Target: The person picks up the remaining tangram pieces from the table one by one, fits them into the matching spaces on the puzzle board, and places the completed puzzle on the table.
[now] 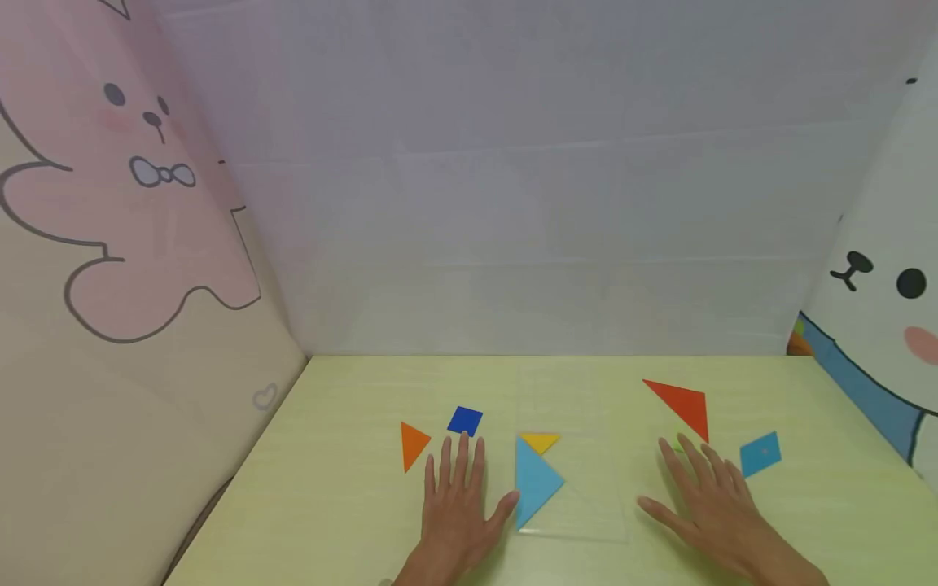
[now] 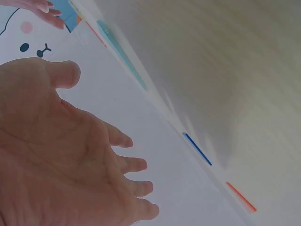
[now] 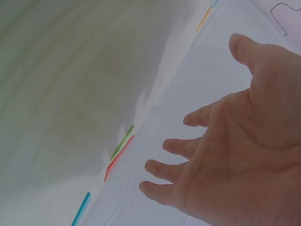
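My left hand is held palm down with fingers straight and spread, its fingertips near a dark blue square and its thumb by a light blue triangle. A yellow triangle meets the light blue one's upper end. An orange triangle is left of the blue square. With fingers spread, my right hand partly hides a green piece. A red triangle lies beyond it, and a blue parallelogram is to its right. In the wrist views both the left palm and right palm hold nothing.
A clear rectangular sheet lies in the middle of the pale yellow table, partly under the light blue triangle. A white cloth hangs behind, with printed cartoon animals on the side panels.
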A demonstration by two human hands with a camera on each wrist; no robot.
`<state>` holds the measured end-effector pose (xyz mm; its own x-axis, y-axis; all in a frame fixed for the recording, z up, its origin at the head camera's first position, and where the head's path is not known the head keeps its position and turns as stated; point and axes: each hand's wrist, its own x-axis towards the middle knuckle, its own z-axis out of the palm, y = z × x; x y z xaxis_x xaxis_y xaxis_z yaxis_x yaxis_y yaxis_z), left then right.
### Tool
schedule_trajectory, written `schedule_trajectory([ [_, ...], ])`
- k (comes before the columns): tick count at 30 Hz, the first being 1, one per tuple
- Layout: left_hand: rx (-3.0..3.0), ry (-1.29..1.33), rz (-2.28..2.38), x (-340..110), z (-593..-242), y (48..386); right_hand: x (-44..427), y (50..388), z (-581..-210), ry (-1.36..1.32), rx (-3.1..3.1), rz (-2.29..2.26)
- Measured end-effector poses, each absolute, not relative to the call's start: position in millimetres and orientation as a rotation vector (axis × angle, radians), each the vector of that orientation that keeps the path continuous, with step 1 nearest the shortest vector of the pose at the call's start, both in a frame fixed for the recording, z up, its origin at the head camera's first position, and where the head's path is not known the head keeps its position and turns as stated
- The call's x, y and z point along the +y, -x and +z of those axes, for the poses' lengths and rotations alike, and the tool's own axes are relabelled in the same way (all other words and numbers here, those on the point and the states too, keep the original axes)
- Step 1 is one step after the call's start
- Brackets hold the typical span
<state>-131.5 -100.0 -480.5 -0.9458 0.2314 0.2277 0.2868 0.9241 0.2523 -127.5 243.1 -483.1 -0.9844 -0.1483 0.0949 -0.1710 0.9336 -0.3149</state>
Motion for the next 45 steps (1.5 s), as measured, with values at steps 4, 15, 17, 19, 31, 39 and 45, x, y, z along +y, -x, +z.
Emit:
schedule_trajectory([
  [4, -2.946, 0.381, -0.413, -99.6, -475.9, 130.9, 243.1, 127.2, -482.6, -0.272, -3.013, 0.467],
  [15, -3.021, 0.546, -0.374, -94.1, -471.8, 130.3, 251.7, 132.0, -481.6, -0.303, -3.0, 0.379],
  [17, -3.049, 0.575, -0.355, -92.9, -471.0, 130.0, 253.1, 134.0, -481.5, -0.306, -2.998, 0.373],
  [19, -3.085, 0.601, -0.344, -91.7, -470.3, 129.8, 254.4, 135.9, -481.3, -0.317, -2.987, 0.366],
  [31, -3.322, 0.743, -0.324, -87.9, -470.2, 131.7, 262.1, 150.7, -475.3, -0.36, -2.967, 0.273],
  [39, -3.287, 0.834, -0.208, -90.6, -469.4, 131.1, 269.8, 160.3, -470.5, -0.407, -2.931, 0.27],
  [45, -3.244, 0.855, -0.132, -90.2, -470.5, 128.0, 274.1, 169.4, -467.7, -0.363, -2.939, 0.32],
])
